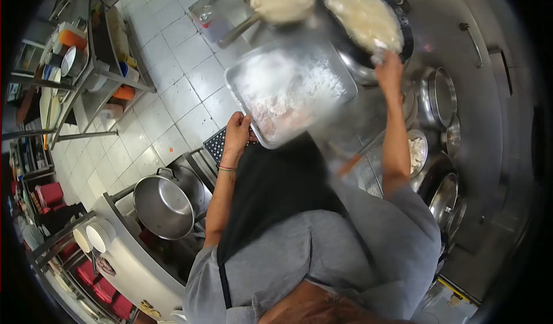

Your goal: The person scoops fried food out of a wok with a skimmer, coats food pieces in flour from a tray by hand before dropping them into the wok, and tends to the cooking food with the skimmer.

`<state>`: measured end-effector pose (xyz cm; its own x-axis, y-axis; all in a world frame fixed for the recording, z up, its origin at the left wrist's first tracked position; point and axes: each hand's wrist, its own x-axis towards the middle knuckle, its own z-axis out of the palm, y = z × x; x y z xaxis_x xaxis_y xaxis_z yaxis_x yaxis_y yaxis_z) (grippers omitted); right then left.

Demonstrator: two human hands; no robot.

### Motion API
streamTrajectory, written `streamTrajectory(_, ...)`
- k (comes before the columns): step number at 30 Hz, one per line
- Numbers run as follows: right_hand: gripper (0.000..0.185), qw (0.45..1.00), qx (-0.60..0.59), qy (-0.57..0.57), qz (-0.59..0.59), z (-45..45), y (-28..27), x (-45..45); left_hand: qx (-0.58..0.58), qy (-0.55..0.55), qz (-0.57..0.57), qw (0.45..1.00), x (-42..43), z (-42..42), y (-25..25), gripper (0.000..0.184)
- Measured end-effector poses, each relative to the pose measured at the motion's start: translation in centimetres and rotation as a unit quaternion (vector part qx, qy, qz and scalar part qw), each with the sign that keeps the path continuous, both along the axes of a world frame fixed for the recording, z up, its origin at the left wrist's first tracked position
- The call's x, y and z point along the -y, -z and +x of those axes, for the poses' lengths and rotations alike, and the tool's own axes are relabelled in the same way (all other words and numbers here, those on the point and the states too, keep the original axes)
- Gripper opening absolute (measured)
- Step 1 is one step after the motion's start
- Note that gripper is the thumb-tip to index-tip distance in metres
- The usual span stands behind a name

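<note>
My left hand grips the near left corner of a metal tray, fingers closed on its rim. Inside are white flour and pinkish raw meat pieces, partly dusted. At the upper right, my right hand is at the near edge of a dark wok. Its closed fingers hold a small flour-white piece whose kind I cannot make out. Pale, foaming oil fills the wok. Left of it is a blurred round vessel of pale yellowish content with a long handle.
Several metal pots and bowls line the right side, one bowl holding pale pieces. A clear container is beyond the tray. A large steel pot is at lower left, near a counter with stacked white bowls.
</note>
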<state>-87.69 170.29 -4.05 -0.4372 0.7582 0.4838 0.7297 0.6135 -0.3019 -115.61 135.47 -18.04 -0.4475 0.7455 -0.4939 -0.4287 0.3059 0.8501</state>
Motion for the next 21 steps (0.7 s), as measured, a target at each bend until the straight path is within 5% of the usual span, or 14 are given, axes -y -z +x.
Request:
streamTrajectory(1, 0.026, 0.996, -0.036, -0.044, -0.071, -0.8, 1.2, 2.9, 0.004, 0.001, 0.001, 1.0, -0.1, 0.1, -0.5, 0.02)
streamTrajectory(4, 0.038, 0.953, 0.128, -0.144, -0.232, -3.7, 7.4, 10.7, 0.024, -0.005, 0.001, 1.0, -0.3, 0.1, -1.1, 0.02)
streamTrajectory(5, 0.056, 0.899, 0.151, -0.229, -0.342, -3.6, 13.2, 10.6, 0.025, -0.002, -0.003, 1.0, -0.3, 0.1, -1.2, 0.02)
streamTrajectory(7, 0.075, 0.875, 0.332, -0.111, -0.335, -8.3, 8.5, 16.8, 0.026, -0.002, 0.001, 1.0, -0.4, 0.2, -1.1, 0.019)
streamTrajectory(17, 0.056, 0.942, 0.232, -0.012, -0.241, -8.0, 11.2, 14.1, 0.026, -0.001, 0.011, 1.0, -0.3, -0.2, -0.1, 0.019)
streamTrajectory(21, 0.061, 0.921, 0.182, -0.013, -0.345, -8.3, 8.9, 7.6, 0.016, 0.01, 0.015, 1.0, -0.3, -0.7, 0.0, 0.019)
